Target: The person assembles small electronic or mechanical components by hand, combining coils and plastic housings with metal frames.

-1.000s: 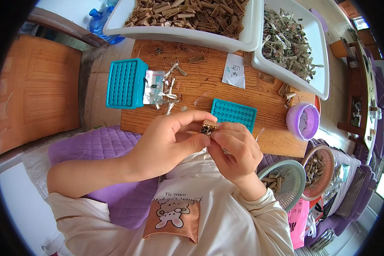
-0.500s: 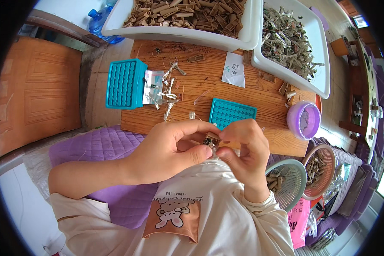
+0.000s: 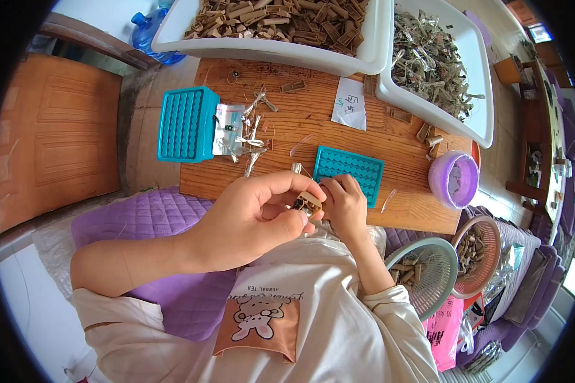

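Observation:
My left hand (image 3: 262, 214) is closed around a small tan plastic casing (image 3: 308, 203), gripping it between thumb and fingers. Dark parts, possibly electronics, show in the casing's open side. A bundle of whitish wire (image 3: 296, 168) pokes up just beyond my left fingers; whether it joins the casing is hidden. My right hand (image 3: 346, 207) is at the near left part of a teal tray (image 3: 358, 169) with rows of round cells. Its fingers are bent and drawn together, tips pointing down, and what lies under them cannot be seen.
Big white bins of tan casings (image 3: 275, 45) and wire bundles (image 3: 380, 96) line the far side. To the left stand a teal block of trays (image 3: 185, 127) and loose wire bundles (image 3: 254, 143). A purple bowl (image 3: 437, 179), green basket (image 3: 450, 268) and pink basket (image 3: 492, 255) are at right.
My right hand has left the casing and moved away and left, down to the tray. My left hand still grips the casing, now shifted slightly left and more exposed.

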`<control>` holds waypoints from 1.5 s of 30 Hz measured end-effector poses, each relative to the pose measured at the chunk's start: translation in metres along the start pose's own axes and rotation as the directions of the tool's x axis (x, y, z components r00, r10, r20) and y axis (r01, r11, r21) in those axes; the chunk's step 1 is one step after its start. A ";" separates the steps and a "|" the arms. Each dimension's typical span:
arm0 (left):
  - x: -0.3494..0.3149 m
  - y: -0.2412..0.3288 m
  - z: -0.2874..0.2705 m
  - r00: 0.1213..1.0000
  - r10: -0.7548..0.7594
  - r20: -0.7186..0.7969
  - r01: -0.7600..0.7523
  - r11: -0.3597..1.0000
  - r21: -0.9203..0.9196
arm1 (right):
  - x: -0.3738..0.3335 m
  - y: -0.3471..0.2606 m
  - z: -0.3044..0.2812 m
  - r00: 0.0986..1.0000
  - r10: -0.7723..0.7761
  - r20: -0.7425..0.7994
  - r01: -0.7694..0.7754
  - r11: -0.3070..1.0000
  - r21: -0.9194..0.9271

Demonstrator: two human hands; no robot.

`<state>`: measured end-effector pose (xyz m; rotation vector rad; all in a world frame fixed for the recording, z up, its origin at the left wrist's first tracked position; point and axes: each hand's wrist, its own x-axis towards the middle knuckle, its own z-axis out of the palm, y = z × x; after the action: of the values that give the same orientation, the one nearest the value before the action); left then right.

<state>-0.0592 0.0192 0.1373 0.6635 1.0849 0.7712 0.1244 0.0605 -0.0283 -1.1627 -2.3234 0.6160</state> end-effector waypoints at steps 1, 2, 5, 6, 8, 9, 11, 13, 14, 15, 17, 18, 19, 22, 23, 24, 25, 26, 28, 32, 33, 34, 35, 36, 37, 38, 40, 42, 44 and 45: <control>0.000 0.001 0.000 1.000 0.001 0.001 -0.001 1.000 0.001 | 0.001 0.001 0.000 1.000 0.000 -0.001 0.000 1.000 -0.001; 0.000 0.001 0.000 1.000 -0.009 0.000 0.009 1.000 0.004 | 0.001 0.002 0.000 1.000 0.027 0.016 -0.027 0.999 0.022; 0.000 0.002 0.001 1.000 -0.020 0.000 0.020 1.000 0.004 | 0.004 0.000 -0.004 0.993 0.109 0.047 -0.115 0.983 0.140; 0.000 0.002 0.001 1.000 -0.022 0.001 0.022 1.000 0.000 | 0.005 -0.003 -0.007 0.984 0.162 0.068 -0.174 0.956 0.236; 0.001 0.003 0.001 1.000 -0.024 0.000 0.024 1.000 -0.002 | 0.010 -0.017 -0.023 0.987 0.160 -0.027 -0.142 0.932 0.333; 0.001 0.002 0.001 1.000 -0.027 -0.002 0.027 1.000 -0.004 | 0.012 -0.027 -0.032 0.979 0.166 -0.120 -0.101 0.900 0.424; 0.001 0.000 0.003 0.999 -0.028 -0.022 0.027 0.999 -0.030 | 0.014 -0.050 -0.053 0.968 0.103 -0.227 0.000 0.911 0.412; 0.001 -0.002 0.003 0.999 -0.028 -0.042 0.025 0.998 -0.055 | 0.021 -0.069 -0.070 0.942 0.037 -0.332 0.101 0.915 0.390; 0.002 -0.003 0.003 0.999 0.014 -0.031 -0.014 1.000 0.011 | 0.025 -0.076 -0.076 0.924 -0.052 -0.379 0.193 0.919 0.343; 0.002 -0.003 0.002 0.998 0.056 -0.019 -0.054 0.996 0.076 | 0.027 -0.080 -0.080 0.896 -0.142 -0.420 0.282 0.914 0.293; 0.002 -0.001 0.002 0.998 0.051 -0.022 -0.048 0.993 0.107 | 0.030 -0.083 -0.080 0.891 -0.173 -0.420 0.301 0.917 0.262; 0.002 -0.001 0.002 0.999 0.045 -0.026 -0.041 0.990 0.137 | 0.030 -0.084 -0.080 0.886 -0.202 -0.418 0.319 0.919 0.232; 0.002 -0.001 0.002 0.999 0.046 -0.028 -0.042 0.990 0.135 | 0.030 -0.084 -0.079 0.886 -0.204 -0.417 0.321 0.918 0.233; 0.002 -0.003 0.003 0.998 0.037 -0.054 -0.027 0.983 0.183 | 0.026 -0.085 -0.077 0.894 -0.185 -0.408 0.300 0.923 0.240; 0.002 -0.006 0.003 0.995 0.093 -0.043 -0.082 0.972 0.221 | 0.025 -0.085 -0.076 0.888 -0.166 -0.429 0.288 0.928 0.235; 0.002 -0.007 0.003 0.989 0.148 -0.029 -0.136 0.957 0.257 | 0.024 -0.084 -0.075 0.880 -0.148 -0.451 0.275 0.933 0.231; 0.001 -0.006 0.003 0.988 0.148 -0.030 -0.136 0.957 0.257 | 0.025 -0.085 -0.076 0.881 -0.148 -0.450 0.275 0.933 0.231; 0.000 -0.003 0.004 0.992 0.119 -0.031 -0.107 0.959 0.262 | 0.025 -0.086 -0.076 0.886 -0.167 -0.432 0.287 0.930 0.228; -0.001 -0.001 0.004 0.995 0.090 -0.031 -0.079 0.961 0.267 | 0.026 -0.086 -0.076 0.891 -0.187 -0.413 0.299 0.927 0.225; 0.002 -0.005 0.001 0.998 0.039 -0.045 -0.028 0.975 0.222 | 0.028 -0.085 -0.075 0.919 -0.191 -0.344 0.286 0.925 0.250; 0.003 -0.007 0.001 0.999 -0.020 -0.041 0.024 0.993 0.114 | 0.029 -0.084 -0.075 0.928 -0.203 -0.314 0.285 0.927 0.243; 0.004 -0.006 0.001 0.999 -0.020 -0.038 0.024 0.993 0.114 | 0.029 -0.084 -0.075 0.928 -0.201 -0.314 0.283 0.928 0.241; 0.005 -0.005 0.001 0.995 -0.087 -0.039 0.089 0.996 0.027 | 0.030 -0.083 -0.075 0.941 -0.168 -0.293 0.253 0.924 0.286; 0.006 -0.004 0.002 0.987 -0.155 -0.035 0.152 0.986 -0.061 | 0.030 -0.083 -0.075 0.954 -0.134 -0.269 0.222 0.917 0.330; 0.006 -0.003 0.002 0.987 -0.155 -0.036 0.153 0.986 -0.061 | 0.031 -0.082 -0.075 0.954 -0.134 -0.269 0.222 0.917 0.331; 0.006 -0.002 0.003 0.986 -0.164 -0.030 0.161 0.983 -0.092 | 0.032 -0.081 -0.076 0.959 -0.124 -0.253 0.212 0.908 0.360; 0.006 -0.002 0.003 0.985 -0.172 -0.022 0.168 0.978 -0.122 | 0.035 -0.080 -0.079 0.965 -0.114 -0.238 0.202 0.900 0.387; 0.005 -0.003 0.001 0.992 -0.128 0.008 0.128 0.985 -0.116 | 0.037 -0.081 -0.082 0.956 -0.150 -0.251 0.250 0.866 0.434; 0.005 -0.004 0.001 0.992 -0.125 0.006 0.125 0.985 -0.118 | 0.035 -0.079 -0.080 0.949 -0.183 -0.256 0.279 0.864 0.420; 0.005 -0.005 0.001 0.992 -0.123 0.004 0.122 0.985 -0.120 | 0.035 -0.078 -0.080 0.941 -0.215 -0.261 0.309 0.860 0.405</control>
<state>-0.0557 0.0203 0.1313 0.4893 1.0635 0.7251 0.1047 0.0616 0.0869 -0.6480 -1.9743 0.8216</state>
